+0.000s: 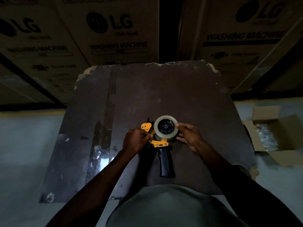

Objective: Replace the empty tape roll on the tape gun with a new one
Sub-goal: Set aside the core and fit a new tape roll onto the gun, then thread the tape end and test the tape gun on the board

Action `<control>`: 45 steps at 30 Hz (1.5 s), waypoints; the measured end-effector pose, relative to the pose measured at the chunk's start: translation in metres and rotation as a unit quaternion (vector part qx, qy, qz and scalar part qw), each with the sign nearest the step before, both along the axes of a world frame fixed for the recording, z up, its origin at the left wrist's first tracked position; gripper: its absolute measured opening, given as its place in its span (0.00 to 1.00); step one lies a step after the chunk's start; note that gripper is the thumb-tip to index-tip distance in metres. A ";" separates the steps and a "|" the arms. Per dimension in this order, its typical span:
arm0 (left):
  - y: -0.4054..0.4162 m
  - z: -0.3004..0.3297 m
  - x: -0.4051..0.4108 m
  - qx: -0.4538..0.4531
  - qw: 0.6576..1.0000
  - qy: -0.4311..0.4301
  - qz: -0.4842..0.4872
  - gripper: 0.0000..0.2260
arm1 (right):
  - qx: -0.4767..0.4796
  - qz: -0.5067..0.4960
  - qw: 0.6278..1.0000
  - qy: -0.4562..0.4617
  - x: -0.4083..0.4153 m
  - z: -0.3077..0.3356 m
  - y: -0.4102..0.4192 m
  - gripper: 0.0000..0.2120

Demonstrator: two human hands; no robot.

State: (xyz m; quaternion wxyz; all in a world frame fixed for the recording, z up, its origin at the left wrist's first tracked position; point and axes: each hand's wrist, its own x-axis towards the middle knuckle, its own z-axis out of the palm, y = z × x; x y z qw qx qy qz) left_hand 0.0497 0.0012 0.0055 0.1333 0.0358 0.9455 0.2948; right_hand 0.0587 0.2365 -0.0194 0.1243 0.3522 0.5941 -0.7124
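I am looking down at the tape gun point(159, 141) lying flat on the dark table point(188, 95), its black handle point(165, 163) pointing near. A clear tape roll point(165, 127) is sitting on the gun's hub. My left hand point(135, 141) is closing its fingers on the yellow frame at the roll's left. My right hand point(190, 135) is pinching the roll's right edge with thumb and fingertips. An open cardboard box point(277, 133) is sitting on the floor to the right.

Printed marks on stacked cartons
Cardboard boxes point(113, 30) behind the table are showing "LG", "Life's Good" and "WASHING MACHINE"; smaller print is staying unreadable.
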 end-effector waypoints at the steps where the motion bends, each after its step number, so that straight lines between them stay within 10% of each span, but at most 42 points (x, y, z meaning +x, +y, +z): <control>1: 0.001 0.001 0.000 -0.006 1.000 0.003 0.000 0.10 | 0.005 -0.012 1.000 0.008 0.003 0.000 0.000 0.12; 10: 0.016 0.002 -0.002 -0.045 0.998 -0.013 -0.050 0.08 | 0.065 -0.036 0.996 0.045 0.062 -0.014 -0.007 0.03; 21: 0.034 0.000 -0.022 -0.129 0.988 -0.057 -0.069 0.15 | 0.201 0.271 0.941 -0.021 0.093 -0.026 -0.050 0.18; 27: 0.033 0.007 -0.027 -0.150 0.981 -0.055 -0.105 0.14 | -0.039 0.164 0.983 -0.076 0.079 -0.014 -0.080 0.04; 45: -0.065 -0.002 0.005 -0.111 0.986 0.022 -0.120 0.10 | -0.019 0.120 0.990 -0.073 0.073 -0.008 -0.063 0.06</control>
